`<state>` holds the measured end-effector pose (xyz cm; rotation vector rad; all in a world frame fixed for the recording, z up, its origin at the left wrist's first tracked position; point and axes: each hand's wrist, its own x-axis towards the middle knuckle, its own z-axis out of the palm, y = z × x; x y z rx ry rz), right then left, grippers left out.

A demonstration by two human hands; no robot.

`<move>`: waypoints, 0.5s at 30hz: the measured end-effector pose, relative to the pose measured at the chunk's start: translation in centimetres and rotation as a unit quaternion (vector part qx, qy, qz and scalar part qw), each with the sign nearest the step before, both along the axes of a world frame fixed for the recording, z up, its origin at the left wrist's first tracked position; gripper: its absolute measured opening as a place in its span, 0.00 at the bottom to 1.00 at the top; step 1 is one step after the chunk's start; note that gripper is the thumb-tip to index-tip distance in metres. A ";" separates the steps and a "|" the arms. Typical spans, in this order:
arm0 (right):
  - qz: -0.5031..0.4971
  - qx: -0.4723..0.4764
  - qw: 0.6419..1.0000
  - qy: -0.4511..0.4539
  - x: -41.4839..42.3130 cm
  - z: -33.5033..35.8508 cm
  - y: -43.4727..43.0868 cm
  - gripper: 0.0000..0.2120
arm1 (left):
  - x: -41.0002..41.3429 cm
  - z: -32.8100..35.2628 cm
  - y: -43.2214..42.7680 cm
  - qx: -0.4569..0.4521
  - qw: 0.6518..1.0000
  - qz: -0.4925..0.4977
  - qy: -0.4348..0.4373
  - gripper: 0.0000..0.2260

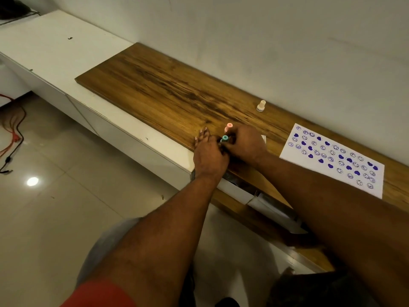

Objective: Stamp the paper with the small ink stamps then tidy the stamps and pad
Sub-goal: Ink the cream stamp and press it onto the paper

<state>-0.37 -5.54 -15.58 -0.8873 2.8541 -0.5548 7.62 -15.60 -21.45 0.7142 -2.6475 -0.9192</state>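
Note:
A white paper (332, 159) covered with blue smiley and heart prints lies on the wooden top at the right. A cream stamp (261, 105) stands alone near the wall. My left hand (208, 155) and my right hand (244, 145) meet at the front edge of the wood, fingers closed around a teal stamp (224, 138). A pink stamp (228, 127) stands just behind it, touching my right hand. A white corner (263, 138), perhaps the ink pad, pokes out from under my right hand; the rest is hidden.
The wooden top (166, 89) runs along a pale wall (265, 41), with a white cabinet (55, 52) to the left. An open drawer (247, 191) with papers sits below my arms. Cables (13, 134) lie on the tiled floor at the left.

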 end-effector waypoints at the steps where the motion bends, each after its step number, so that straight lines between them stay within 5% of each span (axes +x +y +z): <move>1: -0.011 -0.029 1.000 -0.001 0.0 0.1 0.7 0.20 | 0.0 0.1 -0.2 0.003 1.000 0.008 0.002 0.20; 11: -0.129 -0.050 0.990 0.008 -6.2 1.1 6.0 0.15 | -2.1 0.5 -2.0 0.027 0.994 0.099 0.034 0.21; 15: -0.146 -0.016 0.989 0.036 -9.7 1.2 5.5 0.26 | -3.0 0.3 -2.6 0.009 0.994 0.097 0.040 0.20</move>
